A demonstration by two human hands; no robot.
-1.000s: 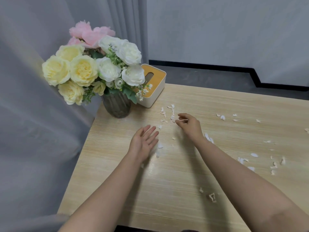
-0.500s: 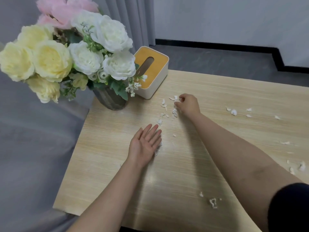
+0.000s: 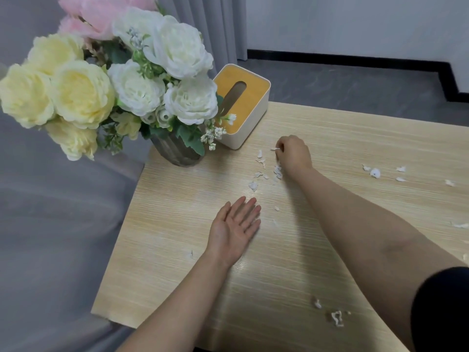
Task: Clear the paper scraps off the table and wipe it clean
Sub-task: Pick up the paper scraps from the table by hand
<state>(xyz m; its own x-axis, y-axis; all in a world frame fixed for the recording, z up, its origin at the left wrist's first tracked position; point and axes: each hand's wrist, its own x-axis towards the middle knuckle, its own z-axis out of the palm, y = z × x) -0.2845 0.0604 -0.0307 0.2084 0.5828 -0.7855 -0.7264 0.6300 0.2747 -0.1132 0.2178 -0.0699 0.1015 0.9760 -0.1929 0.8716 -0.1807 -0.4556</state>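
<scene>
Paper scraps (image 3: 264,171), white and torn, lie scattered on one pale wood-grain table (image 3: 342,138). About ten sit in a cluster beside the right hand (image 3: 294,154); five lie well apart to its right (image 3: 375,172); three lie near the front edge (image 3: 337,318); a few more sit along the right border, too small to count surely. Right hand: grip closed, fingertips pinching one scrap (image 3: 274,149) just in front of the single tissue box (image 3: 242,123), white with a yellow slotted lid. Left hand (image 3: 234,231): grip open, palm up, fingers straight, resting on the table and holding nothing. One ribbed vase (image 3: 177,153) holding white, yellow and pink flowers (image 3: 142,80) stands at the far left corner, beside the box.
</scene>
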